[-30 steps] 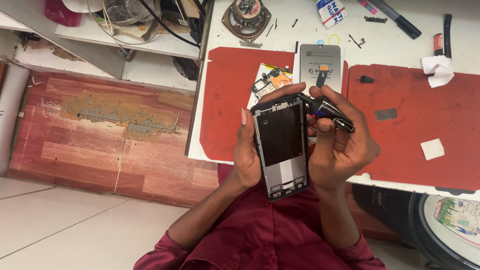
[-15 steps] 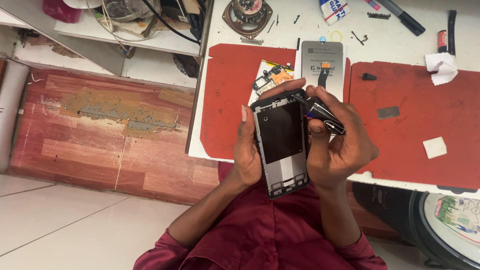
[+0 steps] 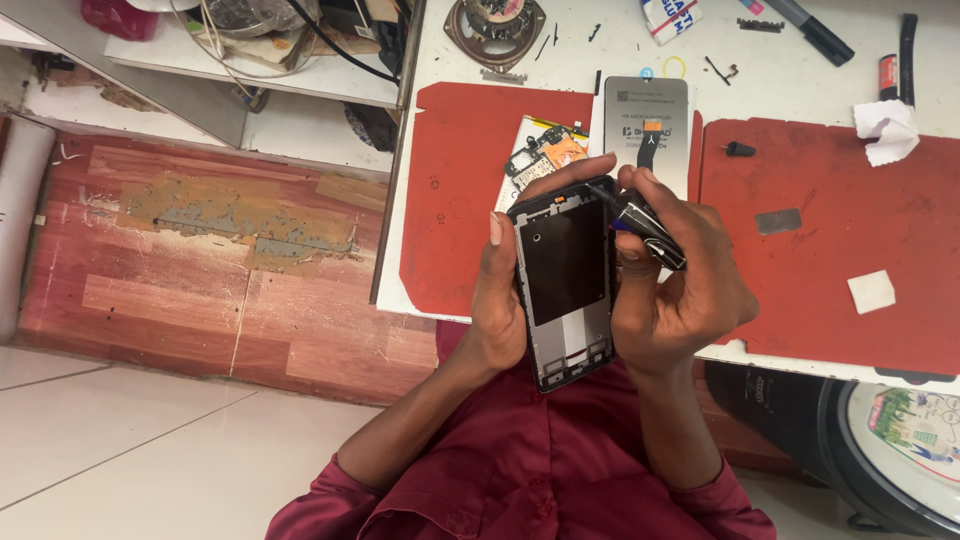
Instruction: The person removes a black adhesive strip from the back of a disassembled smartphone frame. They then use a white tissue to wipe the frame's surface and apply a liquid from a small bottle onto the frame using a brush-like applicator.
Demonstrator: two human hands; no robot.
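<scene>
Opened dark smartphone frame w/ black inner panel and pale grey lower section (image 3: 565, 285) sits upright-ish in view, long axis running top to bottom, inner side facing the camera, held over the table edge above the lap. Back cover's off; bare metal and small cutouts show near the bottom end. Black-handled precision tool w/ silver band (image 3: 645, 225) lies tilted, tip touching the frame's top right corner, handle angling down to the right, off the frame.
</scene>
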